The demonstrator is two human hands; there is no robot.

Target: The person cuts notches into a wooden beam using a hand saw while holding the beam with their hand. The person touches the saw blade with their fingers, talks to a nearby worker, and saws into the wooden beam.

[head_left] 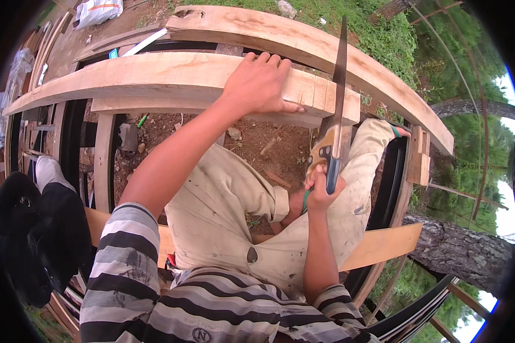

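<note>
My left hand (258,83) lies over the top of a thick wooden beam (154,74), its fingers bent over the far edge and the thumb on the near face. In my right hand (321,186) is the handle of a handsaw (341,74), its long dark blade pointing away from me. The blade stands at the beam's right end, just right of thin lines across the wood; whether its teeth are in the wood I cannot tell. My right fingers wrap round the handle below the beam.
Behind lies a second long beam (257,26). I sit on a plank (383,246) with my legs spread under the beam. A dark-clothed person (40,228) is close at my left. A tree trunk (458,251) stands at right, and a white sack (99,11) lies at far left.
</note>
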